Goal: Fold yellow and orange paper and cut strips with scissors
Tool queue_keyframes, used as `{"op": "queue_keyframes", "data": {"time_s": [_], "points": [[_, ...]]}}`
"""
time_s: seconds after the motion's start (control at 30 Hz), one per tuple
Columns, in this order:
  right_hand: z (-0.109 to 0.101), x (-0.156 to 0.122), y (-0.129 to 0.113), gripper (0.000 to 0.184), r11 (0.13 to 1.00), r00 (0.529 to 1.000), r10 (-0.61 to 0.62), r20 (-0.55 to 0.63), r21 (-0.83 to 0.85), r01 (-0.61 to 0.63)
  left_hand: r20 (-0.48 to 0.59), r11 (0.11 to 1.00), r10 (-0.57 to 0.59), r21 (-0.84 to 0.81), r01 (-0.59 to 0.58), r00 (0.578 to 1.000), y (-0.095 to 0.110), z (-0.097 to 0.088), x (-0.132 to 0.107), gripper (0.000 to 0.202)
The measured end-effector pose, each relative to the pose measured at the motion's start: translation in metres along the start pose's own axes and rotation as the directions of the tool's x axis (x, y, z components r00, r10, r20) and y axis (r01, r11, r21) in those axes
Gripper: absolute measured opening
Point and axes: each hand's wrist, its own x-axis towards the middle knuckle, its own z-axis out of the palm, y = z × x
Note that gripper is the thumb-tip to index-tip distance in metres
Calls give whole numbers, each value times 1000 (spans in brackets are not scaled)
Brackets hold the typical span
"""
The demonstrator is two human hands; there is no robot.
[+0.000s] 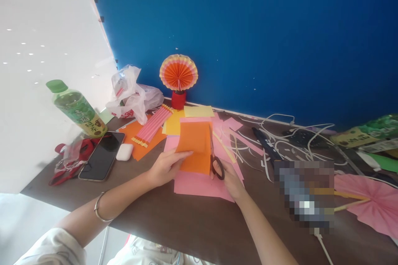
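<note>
My left hand (168, 166) grips the left edge of an orange sheet of paper (195, 140), thumb and fingers closed on it. In my right hand (228, 178) is a pair of scissors (218, 167) with dark handles. Their blades point away from me along the sheet's right edge; whether they are apart I cannot tell. Beneath the orange sheet lie pink sheets (199, 186), partly covered by it. Pink and yellow paper strips (228, 149) lie just right of the scissors.
Left are a pleated pink strip (152, 126), earphone case (124, 152), phone (102, 156), green bottle (77, 107) and plastic bags (133, 95). An orange paper fan (178, 72) stands at the back in a red holder (178, 100). Right are white cables (311, 145) and a pink fan (373, 203).
</note>
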Motion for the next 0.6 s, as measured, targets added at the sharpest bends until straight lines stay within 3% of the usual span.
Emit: {"op": "queue_keyframes", "data": {"time_s": [0.17, 0.43, 0.6], "points": [[-3, 0, 5, 44, 1000, 999, -21, -30, 5, 21, 21, 1000, 3, -29, -2, 1000, 1, 0, 0, 34], [-2, 0, 9, 41, 980, 999, -38, -10, 197, 40, 103, 997, -9, -72, 17, 995, 3, -1, -3, 30], [-3, 0, 9, 41, 977, 998, -59, -22, 206, 63, 143, 995, -18, -99, 32, 990, 3, -1, -4, 30]]}}
